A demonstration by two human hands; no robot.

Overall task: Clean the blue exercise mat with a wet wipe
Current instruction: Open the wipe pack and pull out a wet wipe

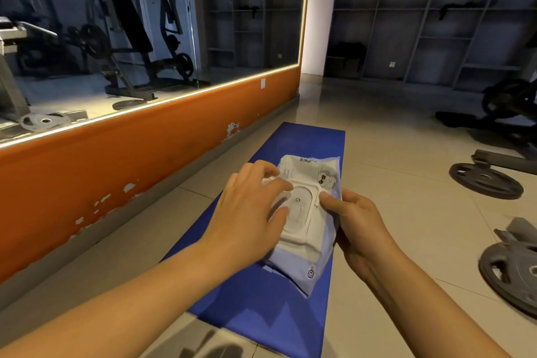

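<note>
The blue exercise mat [308, 142] lies lengthwise on the tiled floor in front of me. Above it I hold a white and pale blue pack of wet wipes [305, 253] with a plastic flip lid [299, 212] on top. My right hand [357, 227] grips the pack's right edge, thumb on top beside the lid. My left hand [250, 212] lies over the left side of the pack, its fingertips on the lid. I cannot tell whether the lid is lifted. No loose wipe is visible.
An orange wall [130, 160] with a large mirror [116, 38] runs along the left. Weight plates [485, 180] [511, 270] and a bar lie on the floor at the right. Dark shelving [436, 14] fills the back wall.
</note>
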